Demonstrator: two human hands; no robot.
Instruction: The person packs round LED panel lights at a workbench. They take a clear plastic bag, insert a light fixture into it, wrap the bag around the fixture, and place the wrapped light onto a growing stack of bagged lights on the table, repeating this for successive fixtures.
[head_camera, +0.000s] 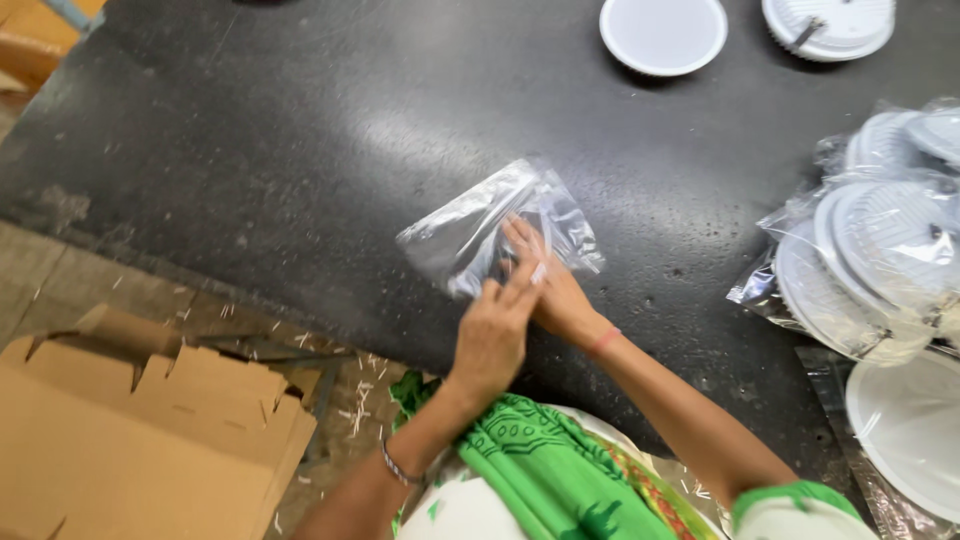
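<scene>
The clear plastic bag (500, 225) is best kept flat on the surface (300, 150) while its mouth is held pinched by the left hand (492, 335) fingers and spread by the right hand (545, 285) fingers

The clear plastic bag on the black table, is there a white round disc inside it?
No, the clear plastic bag under both hands looks flat and see-through, with only the dark table showing through it.

The right hand (545, 275) lies partly inside the clear plastic bag (495, 228), its fingertips blurred behind the film. The bagged white discs (880, 250) and cardboard box (130, 430) run off the frame's edges.
</scene>
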